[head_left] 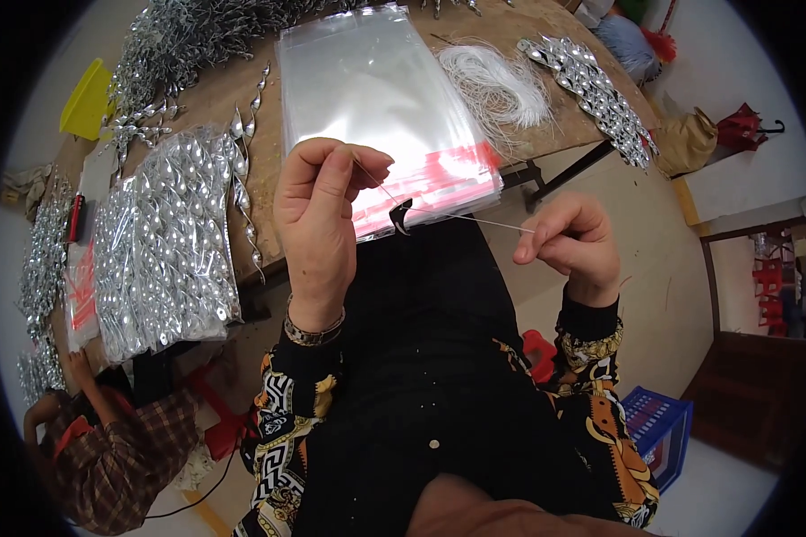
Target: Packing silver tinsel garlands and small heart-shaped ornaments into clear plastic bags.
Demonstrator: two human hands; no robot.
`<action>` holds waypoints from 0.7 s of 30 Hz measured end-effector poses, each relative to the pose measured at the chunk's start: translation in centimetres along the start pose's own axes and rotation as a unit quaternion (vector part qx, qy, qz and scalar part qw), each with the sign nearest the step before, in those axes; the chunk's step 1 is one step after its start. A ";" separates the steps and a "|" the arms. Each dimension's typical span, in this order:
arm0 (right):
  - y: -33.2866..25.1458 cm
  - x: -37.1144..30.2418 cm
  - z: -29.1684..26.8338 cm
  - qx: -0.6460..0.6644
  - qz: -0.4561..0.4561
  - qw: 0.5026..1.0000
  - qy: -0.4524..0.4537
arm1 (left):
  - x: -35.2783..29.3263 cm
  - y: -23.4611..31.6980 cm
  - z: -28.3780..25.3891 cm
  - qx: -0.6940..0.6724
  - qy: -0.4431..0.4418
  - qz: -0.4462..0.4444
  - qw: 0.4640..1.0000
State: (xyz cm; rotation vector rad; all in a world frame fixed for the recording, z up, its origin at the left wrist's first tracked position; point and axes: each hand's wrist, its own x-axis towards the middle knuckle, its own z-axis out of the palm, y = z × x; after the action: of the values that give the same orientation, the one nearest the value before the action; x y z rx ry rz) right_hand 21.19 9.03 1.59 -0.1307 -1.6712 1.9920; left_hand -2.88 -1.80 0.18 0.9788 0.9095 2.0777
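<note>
Over the table's front edge, my left hand pinches one end of a thin white string between thumb and fingertips. The other end is pinched in my right hand, off to the right. A small, dark, shiny curved piece hangs on the string between them, nearer the left hand; it looks like the tip of a twisted ornament. Just behind lies a stack of transparent plastic bags with red-printed lower edges. To their right is a loose bundle of white strings.
Silver twisted ornaments lie at the table's right edge. A transparent bag of silver twists overhangs the left front, beside a red cutter. Silver tinsel heaps behind. Another person sits lower left; a blue crate stands lower right.
</note>
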 end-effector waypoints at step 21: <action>0.0 1.6 1.0 0.032 -0.148 0.988 0.034 | 0.1 0.7 0.4 -0.068 -0.008 -0.013 0.998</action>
State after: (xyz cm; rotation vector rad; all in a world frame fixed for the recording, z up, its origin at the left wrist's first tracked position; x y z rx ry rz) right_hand 19.42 8.86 2.22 0.0686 -1.4873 1.7947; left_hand -2.83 -1.99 1.00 0.9061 0.7569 2.0771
